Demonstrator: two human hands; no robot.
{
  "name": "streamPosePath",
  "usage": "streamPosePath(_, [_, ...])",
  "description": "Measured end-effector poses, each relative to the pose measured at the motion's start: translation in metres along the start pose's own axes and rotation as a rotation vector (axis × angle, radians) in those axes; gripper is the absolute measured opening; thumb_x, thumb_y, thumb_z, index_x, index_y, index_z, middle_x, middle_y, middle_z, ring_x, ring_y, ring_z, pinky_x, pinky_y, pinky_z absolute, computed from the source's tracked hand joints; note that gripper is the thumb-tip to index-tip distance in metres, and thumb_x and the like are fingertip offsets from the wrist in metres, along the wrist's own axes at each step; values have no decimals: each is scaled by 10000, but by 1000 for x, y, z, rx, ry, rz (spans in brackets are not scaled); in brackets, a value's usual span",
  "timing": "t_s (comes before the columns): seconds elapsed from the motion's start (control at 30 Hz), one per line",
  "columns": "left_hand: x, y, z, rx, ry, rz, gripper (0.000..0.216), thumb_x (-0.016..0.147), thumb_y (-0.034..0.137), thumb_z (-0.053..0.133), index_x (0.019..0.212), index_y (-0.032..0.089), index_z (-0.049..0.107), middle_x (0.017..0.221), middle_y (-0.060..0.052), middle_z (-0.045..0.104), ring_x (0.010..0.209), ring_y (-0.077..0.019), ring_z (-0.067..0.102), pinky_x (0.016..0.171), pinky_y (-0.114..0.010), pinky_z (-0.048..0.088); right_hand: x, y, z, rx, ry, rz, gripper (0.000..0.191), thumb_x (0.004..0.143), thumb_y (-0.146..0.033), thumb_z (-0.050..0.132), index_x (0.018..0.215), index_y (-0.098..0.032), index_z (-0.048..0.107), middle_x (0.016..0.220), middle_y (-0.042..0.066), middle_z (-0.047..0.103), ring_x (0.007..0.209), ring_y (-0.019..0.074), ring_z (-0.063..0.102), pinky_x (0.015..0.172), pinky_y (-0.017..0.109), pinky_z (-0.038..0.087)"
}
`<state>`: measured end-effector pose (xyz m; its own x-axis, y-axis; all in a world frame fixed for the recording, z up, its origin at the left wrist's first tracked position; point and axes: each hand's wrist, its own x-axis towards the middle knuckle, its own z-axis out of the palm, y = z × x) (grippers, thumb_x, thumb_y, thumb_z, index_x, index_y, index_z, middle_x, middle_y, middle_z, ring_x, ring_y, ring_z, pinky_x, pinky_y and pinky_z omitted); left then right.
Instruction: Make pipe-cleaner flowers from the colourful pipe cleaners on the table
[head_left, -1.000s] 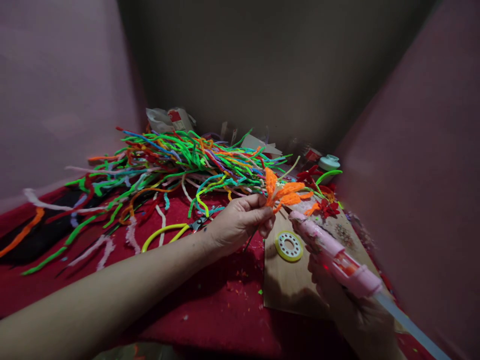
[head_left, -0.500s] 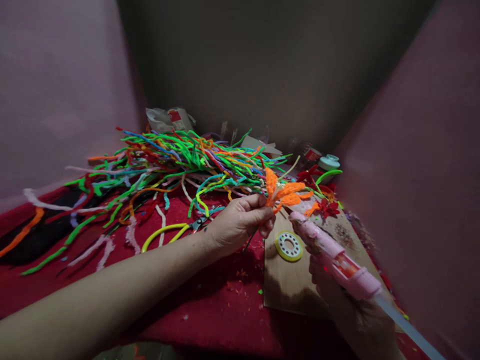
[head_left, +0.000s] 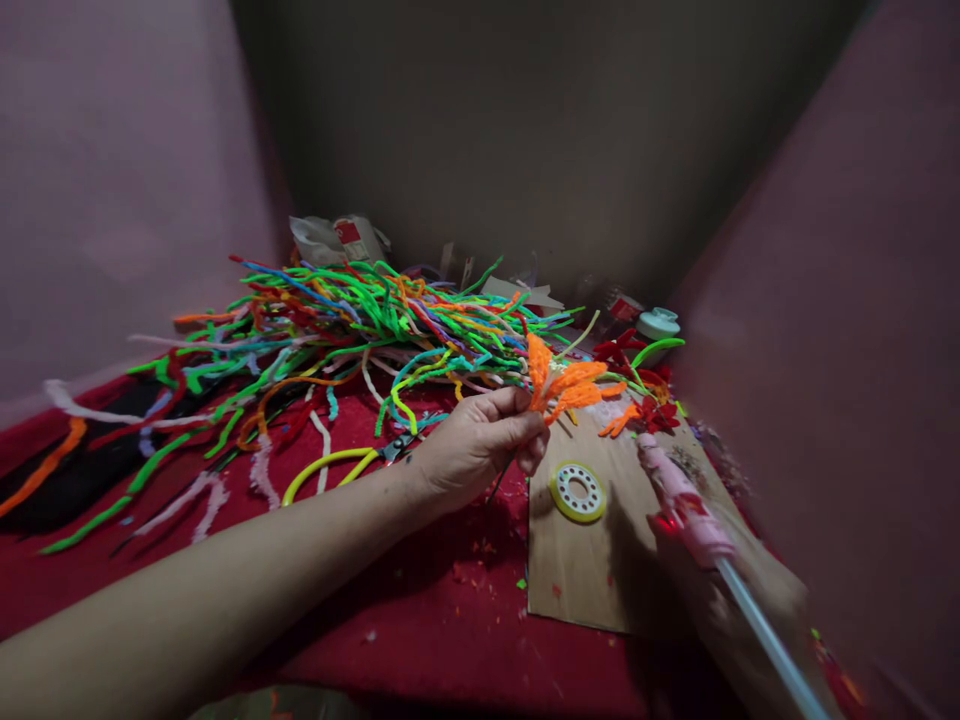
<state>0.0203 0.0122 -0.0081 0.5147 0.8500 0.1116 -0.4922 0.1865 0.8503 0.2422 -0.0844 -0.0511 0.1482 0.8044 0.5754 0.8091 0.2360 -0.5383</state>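
My left hand (head_left: 499, 437) pinches an orange pipe-cleaner flower (head_left: 566, 385) at its base, and a thin dark stem pokes out below the fingers. On the right, my right hand (head_left: 739, 590) is closed around a pink hot glue gun (head_left: 686, 505). A long clear glue stick (head_left: 765, 625) sticks out of its rear, and a red light glows on its side. The nozzle points away from me, apart from the flower. Shadow and the gun's body hide most of the right fingers. Between the hands a yellow-rimmed tape roll (head_left: 577, 492) lies on a wooden board (head_left: 577, 580).
A big heap of multicoloured pipe cleaners (head_left: 390, 310) spreads across the red cloth (head_left: 420, 640). Yellow-handled pliers (head_left: 337, 460) lie left of my left wrist. Red pipe-cleaner flowers (head_left: 660, 412) and a pale green-lidded jar (head_left: 658, 323) are at the back right, near the walls.
My right hand has drawn the glue gun to the right, away from the orange flower. My left hand and the flower have hardly moved.
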Motion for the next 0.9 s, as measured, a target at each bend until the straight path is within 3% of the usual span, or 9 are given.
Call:
streamPosePath(0.13, [1, -1, 0, 9, 5, -13, 112, 732, 197, 647, 703, 128, 564, 591, 11, 562, 485, -58, 487, 503, -202, 363, 3, 27, -16, -300, -53, 52, 494, 789, -484, 515, 1173, -184, 594, 1022, 143, 659, 925, 315, 624, 719, 377, 490])
streamPosePath(0.27, [1, -2, -1, 9, 8, -22, 108, 750, 203, 633, 716, 134, 557, 597, 14, 557, 488, -57, 485, 499, -194, 354, 10, 44, -21, -624, -159, 177, 559, 843, -533, 373, 1199, -149, 570, 876, 131, 654, 823, 302, 628, 649, 372, 476])
streamPosePath(0.4, [0, -1, 1, 11, 22, -31, 128, 745, 212, 642, 703, 136, 547, 592, 12, 556, 487, -58, 484, 484, -186, 344, 22, 53, -19, -693, -256, 226, 559, 840, -510, 401, 1256, -155, 521, 822, 108, 638, 774, 287, 617, 619, 355, 466])
streamPosePath(0.53, [-1, 0, 3, -14, 31, -44, 123, 731, 201, 649, 702, 132, 553, 572, 12, 552, 470, -59, 483, 490, -189, 359, 30, 54, -23, -714, -331, 128, 510, 821, -460, 439, 1167, -116, 587, 925, 157, 634, 830, 300, 593, 695, 388, 474])
streamPosePath(0.63, [-2, -1, 4, -51, 11, -61, 115, 745, 198, 640, 709, 135, 551, 579, 11, 554, 478, -62, 492, 499, -190, 372, 31, 37, -31, -692, -234, 24, 441, 804, -427, 444, 1039, -124, 662, 1006, 180, 614, 861, 327, 555, 732, 455, 454])
streamPosePath(0.73, [-5, -1, 7, -91, -17, -84, 100, 768, 196, 623, 724, 137, 555, 581, 7, 560, 481, -59, 496, 492, -179, 368, 29, 1, -25, -258, -57, 47, 343, 800, -402, 482, 869, -151, 705, 912, 131, 638, 864, 268, 563, 755, 396, 452])
streamPosePath(0.83, [-8, -1, 12, -133, -30, -103, 82, 767, 192, 628, 757, 135, 570, 579, 7, 561, 481, -57, 503, 488, -172, 368, 30, -40, -3, 391, -216, 343, 255, 765, -378, 594, 903, -195, 707, 873, 70, 661, 797, 192, 584, 724, 317, 454])
streamPosePath(0.9, [-11, -3, 15, -146, -37, -126, 87, 758, 193, 640, 776, 128, 584, 592, 3, 565, 492, -59, 511, 485, -169, 370, 34, -61, 14, 773, -244, 537, 297, 726, -359, 658, 955, -174, 691, 759, 44, 650, 697, 158, 567, 654, 286, 440])
